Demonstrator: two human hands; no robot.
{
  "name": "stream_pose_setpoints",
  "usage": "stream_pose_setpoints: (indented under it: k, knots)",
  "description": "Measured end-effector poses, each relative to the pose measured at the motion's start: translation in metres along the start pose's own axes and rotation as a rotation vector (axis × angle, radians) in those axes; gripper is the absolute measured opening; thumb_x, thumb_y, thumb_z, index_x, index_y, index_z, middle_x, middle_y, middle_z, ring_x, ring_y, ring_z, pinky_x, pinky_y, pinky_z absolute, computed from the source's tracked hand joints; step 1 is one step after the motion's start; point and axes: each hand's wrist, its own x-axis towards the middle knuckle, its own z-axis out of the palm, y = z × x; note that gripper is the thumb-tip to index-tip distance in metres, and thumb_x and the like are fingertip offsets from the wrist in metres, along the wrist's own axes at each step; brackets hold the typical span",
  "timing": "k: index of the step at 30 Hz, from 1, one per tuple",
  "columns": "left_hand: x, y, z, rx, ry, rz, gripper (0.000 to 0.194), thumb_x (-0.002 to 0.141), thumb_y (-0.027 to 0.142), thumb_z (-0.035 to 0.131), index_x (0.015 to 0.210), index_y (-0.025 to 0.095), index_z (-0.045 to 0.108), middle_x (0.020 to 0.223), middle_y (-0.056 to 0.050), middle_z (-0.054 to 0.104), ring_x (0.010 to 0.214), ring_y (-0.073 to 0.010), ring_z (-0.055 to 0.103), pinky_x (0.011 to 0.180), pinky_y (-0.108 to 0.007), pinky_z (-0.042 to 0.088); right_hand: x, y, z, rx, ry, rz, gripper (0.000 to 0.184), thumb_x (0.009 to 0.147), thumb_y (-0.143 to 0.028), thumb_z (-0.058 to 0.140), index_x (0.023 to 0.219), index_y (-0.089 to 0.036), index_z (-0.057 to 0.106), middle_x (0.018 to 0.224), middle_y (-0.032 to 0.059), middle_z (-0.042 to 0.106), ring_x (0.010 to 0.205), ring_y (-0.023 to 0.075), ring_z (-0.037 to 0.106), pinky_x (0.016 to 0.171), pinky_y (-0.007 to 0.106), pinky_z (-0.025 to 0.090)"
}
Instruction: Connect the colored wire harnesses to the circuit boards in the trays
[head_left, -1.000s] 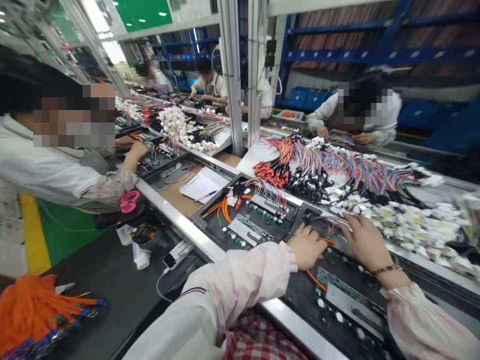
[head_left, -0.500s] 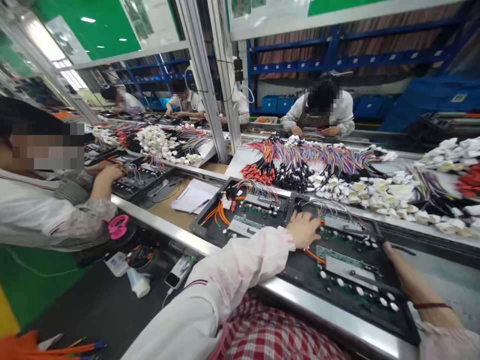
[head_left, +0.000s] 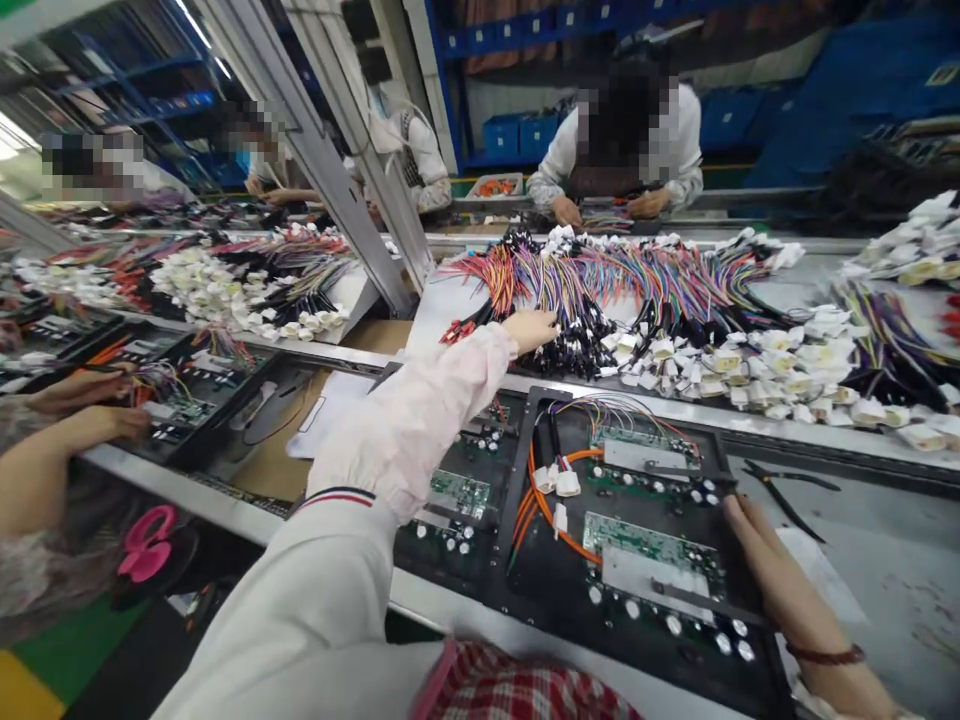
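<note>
My left hand (head_left: 531, 328) is stretched far forward into a pile of coloured wire harnesses (head_left: 660, 280), its fingers curled on a bundle next to black connectors (head_left: 585, 350). My right hand (head_left: 754, 545) lies flat with fingers stretched along the right edge of a black tray (head_left: 547, 590) in front of me. The tray holds green circuit boards (head_left: 645, 540), looping orange wires (head_left: 536, 510) and small white plugs (head_left: 561, 482).
White connectors (head_left: 750, 365) lie heaped behind the tray. Black cutters (head_left: 787, 480) rest to its right. A co-worker's hands (head_left: 90, 400) work on a tray at the left. Another person (head_left: 622, 150) sits across the bench. Slanted metal posts (head_left: 322, 170) rise at the left.
My left hand left the tray and reached forward into the wire pile. My right hand moved to the tray's right edge. The view tilted down and to the right.
</note>
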Motion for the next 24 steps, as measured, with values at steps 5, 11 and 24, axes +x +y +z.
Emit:
stream_pose_setpoints:
  k: [5,11,24]
  knots:
    - [0.018,-0.015,0.024,-0.034,-0.036,0.168,0.029,0.101,0.011,0.039,0.106,0.011,0.068,0.125,-0.018,0.06,0.117,-0.0267,0.054,0.092,-0.04,0.048,-0.011,-0.025,0.006,0.052,-0.04,0.126,0.068,0.086,-0.072,0.044,0.134,-0.025,0.058,0.146,0.0085,0.058,0.144,0.0275,0.045,0.121,0.04,0.036]
    - [0.018,-0.027,0.031,-0.105,-0.014,0.247,0.03,0.096,0.006,0.041,0.1,0.016,0.069,0.12,-0.015,0.061,0.113,-0.0259,0.052,0.091,-0.041,0.046,-0.02,-0.047,0.015,0.081,-0.051,0.151,0.064,0.089,-0.067,0.045,0.136,-0.025,0.056,0.146,0.008,0.057,0.143,0.0261,0.045,0.122,0.043,0.034]
    - [0.024,-0.011,-0.027,-1.018,0.664,-0.312,0.037,0.097,0.008,0.014,0.109,0.008,0.049,0.11,-0.006,0.063,0.103,-0.0126,0.066,0.09,-0.034,0.053,-0.022,-0.045,0.02,0.109,-0.064,0.137,0.061,0.091,-0.066,0.045,0.137,-0.028,0.055,0.147,0.0068,0.057,0.14,0.0251,0.048,0.119,0.041,0.038]
